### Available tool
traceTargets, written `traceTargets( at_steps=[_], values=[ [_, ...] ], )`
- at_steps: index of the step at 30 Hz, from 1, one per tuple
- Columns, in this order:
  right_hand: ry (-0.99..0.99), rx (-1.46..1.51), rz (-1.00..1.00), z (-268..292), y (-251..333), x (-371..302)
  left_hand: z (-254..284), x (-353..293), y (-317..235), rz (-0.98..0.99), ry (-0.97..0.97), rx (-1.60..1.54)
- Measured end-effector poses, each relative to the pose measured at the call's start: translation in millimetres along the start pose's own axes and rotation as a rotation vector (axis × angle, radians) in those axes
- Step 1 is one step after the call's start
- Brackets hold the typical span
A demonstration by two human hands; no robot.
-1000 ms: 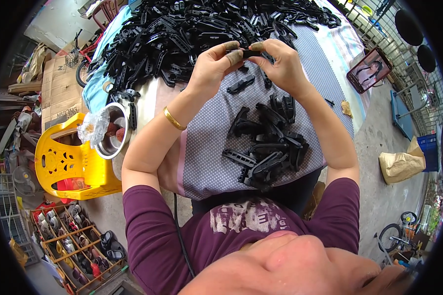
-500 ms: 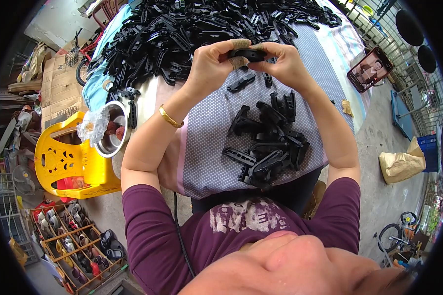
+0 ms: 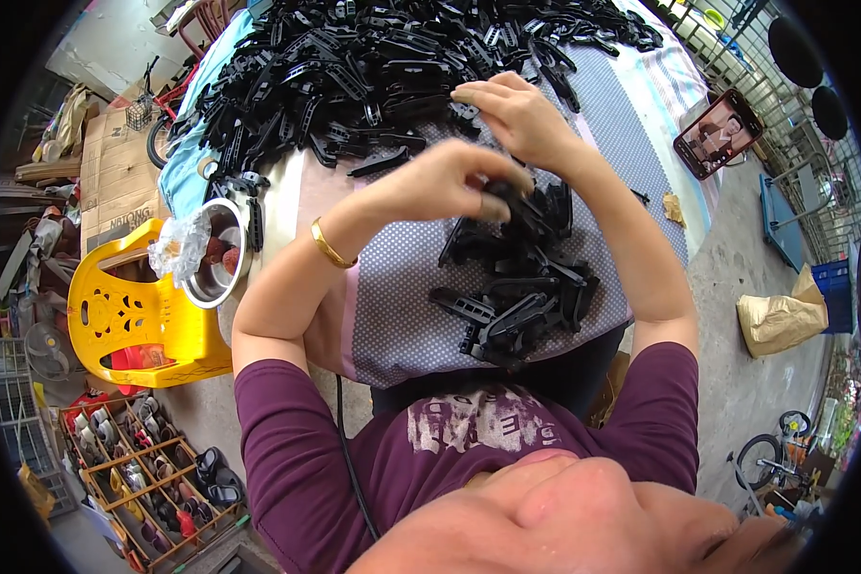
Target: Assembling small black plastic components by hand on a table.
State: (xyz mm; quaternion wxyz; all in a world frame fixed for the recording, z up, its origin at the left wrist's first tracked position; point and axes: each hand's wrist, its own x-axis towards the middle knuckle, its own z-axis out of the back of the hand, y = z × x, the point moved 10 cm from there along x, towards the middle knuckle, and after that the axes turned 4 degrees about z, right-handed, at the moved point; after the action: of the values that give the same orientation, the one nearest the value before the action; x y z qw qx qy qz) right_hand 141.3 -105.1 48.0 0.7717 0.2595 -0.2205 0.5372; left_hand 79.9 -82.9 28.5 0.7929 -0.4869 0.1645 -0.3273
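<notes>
My left hand (image 3: 440,185), blurred by motion, hovers at the top of a small heap of black plastic parts (image 3: 521,311) on the dotted cloth. Its thumb and fingers curl with black plastic behind them; whether they grip a part cannot be made out. A gold bangle (image 3: 330,245) circles that wrist. Farther off, my right hand (image 3: 521,117) is open, fingers stretched leftward over the near edge of a large pile of black plastic parts (image 3: 354,72). Tan wraps cover some fingertips. A loose black part (image 3: 381,163) lies between the pile and my left forearm.
A yellow plastic chair (image 3: 115,311) stands left of the table, beside a metal bowl (image 3: 243,251) with reddish round fruit and a clear bag (image 3: 180,247). A phone (image 3: 717,136) is propped at the right. Beyond the table are a paper sack (image 3: 780,320) and a shoe rack (image 3: 143,478).
My hands have parted from the black part they held together. The left has come down to the small heap; the right has moved slightly left, its fingers opening toward the large pile.
</notes>
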Motion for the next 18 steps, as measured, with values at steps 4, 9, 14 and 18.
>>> traceTargets(
  at_steps=[4, 9, 14, 18],
  values=[
    [0.139, -0.083, -0.045, -24.4, -3.9, -2.9, -6.8, -3.6, -4.4, 0.047, 0.053, 0.082],
    [-0.188, 0.158, -0.253, 27.1, -25.5, -6.9, 54.4, -11.2, 26.7, 0.196, -0.494, 0.611],
    [-0.134, 0.783, -0.595, 17.2, -44.7, -21.7, 36.0, -3.7, 28.8, 0.091, -0.423, 0.759],
    [-0.069, 0.856, -0.484, 10.0, -20.0, -18.0, 62.0, -11.4, 37.0, 0.172, -0.632, 0.372]
  ],
)
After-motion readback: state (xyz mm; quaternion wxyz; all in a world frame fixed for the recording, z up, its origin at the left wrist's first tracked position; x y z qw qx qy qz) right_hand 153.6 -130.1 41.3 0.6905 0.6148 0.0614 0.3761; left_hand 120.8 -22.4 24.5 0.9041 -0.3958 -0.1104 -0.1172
